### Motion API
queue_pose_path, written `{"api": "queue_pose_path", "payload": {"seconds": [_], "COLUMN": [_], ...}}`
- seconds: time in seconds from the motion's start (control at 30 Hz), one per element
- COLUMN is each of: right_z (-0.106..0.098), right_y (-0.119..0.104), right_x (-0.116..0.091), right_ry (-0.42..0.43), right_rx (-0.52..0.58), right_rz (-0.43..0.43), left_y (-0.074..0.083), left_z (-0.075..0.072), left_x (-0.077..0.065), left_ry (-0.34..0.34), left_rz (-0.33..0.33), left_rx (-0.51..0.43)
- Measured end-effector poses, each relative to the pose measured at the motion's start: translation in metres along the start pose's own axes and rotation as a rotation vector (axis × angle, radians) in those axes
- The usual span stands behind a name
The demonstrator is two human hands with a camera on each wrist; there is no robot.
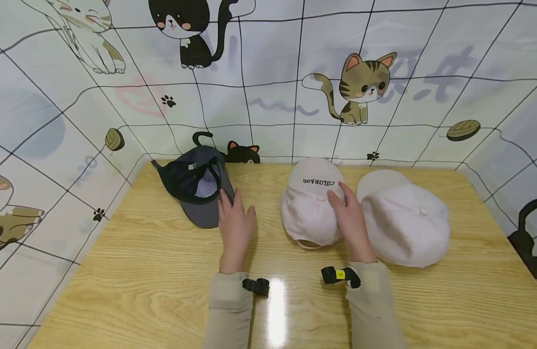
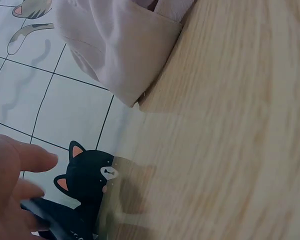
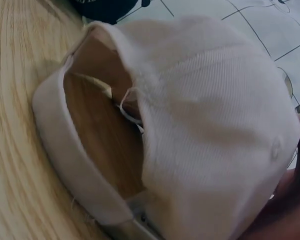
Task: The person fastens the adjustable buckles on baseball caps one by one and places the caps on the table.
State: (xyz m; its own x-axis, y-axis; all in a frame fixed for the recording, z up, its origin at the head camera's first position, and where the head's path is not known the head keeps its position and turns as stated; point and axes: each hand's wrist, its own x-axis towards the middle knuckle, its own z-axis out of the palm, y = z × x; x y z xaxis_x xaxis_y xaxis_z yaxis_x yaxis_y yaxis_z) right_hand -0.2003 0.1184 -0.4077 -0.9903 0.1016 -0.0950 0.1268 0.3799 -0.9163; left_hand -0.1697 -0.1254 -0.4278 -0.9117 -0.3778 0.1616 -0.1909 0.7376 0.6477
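Bearing dark COLORADO lettering (image 1: 318,182), the pale cap (image 1: 311,213) lies crown-up.

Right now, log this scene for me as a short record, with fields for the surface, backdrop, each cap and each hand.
Surface: wood-grain table
Backdrop: pale grid with cartoon cats
Left cap: dark, inside showing
Middle cap: pale, COLORADO lettering upside down in the head view
Right cap: pale, brim towards the backdrop
Left hand: at the left cap's brim, contact unclear
Right hand: touching the middle cap's right side
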Motion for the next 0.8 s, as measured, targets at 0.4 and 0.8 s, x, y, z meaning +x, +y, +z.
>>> {"api": "queue_pose_path", "payload": {"seconds": [0.4, 0.8], "right_z": [0.016, 0.052], "right_y": [0.000, -0.010], "right_x": [-0.004, -0.014], "right_ry": [-0.131, -0.190], "right_rx": [0.097, 0.104], "right_rz": [0.041, -0.044], "left_y": [-0.011, -0.015], "left_z": [-0.020, -0.044], "left_x": [0.005, 0.009], "left_ry": [0.287, 0.619], "left_rz": [0.009, -0.091], "left_rx": [-0.142, -0.581]}}
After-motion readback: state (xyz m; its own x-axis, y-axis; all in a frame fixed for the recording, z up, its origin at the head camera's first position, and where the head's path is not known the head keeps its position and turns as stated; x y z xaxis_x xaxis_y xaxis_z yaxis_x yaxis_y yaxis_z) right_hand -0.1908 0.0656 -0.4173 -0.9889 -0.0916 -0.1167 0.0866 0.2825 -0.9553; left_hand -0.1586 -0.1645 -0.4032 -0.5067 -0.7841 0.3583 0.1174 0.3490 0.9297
